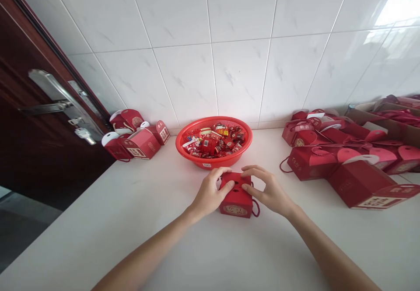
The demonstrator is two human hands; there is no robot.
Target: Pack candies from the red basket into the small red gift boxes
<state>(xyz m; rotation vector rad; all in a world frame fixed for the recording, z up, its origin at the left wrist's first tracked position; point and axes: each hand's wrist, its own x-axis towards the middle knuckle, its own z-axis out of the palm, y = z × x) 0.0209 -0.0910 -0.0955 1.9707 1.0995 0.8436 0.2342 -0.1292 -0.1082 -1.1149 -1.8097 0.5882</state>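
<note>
A small red gift box (236, 210) with gold print on its front stands upright on the white tabletop in front of me. Its top panel is folded flat and has several dark slots, and a dark red cord loop hangs at its right side. My left hand (210, 191) grips the box from the left, thumb pressed on the top and fingers curled toward the back corner. From the right, my right hand (269, 191) holds it with thumb at the top edge and fingers over the far side. Some fingertips are hidden behind the box.
Behind the box, a red plastic basket (183, 152) holds wrapped sweets (210, 144). Several red boxes (142, 143) stand at the left, near a dark wooden door (39, 124) with keys in its lock. Many more red boxes (354, 181) crowd the right, beside a cardboard carton (402, 129).
</note>
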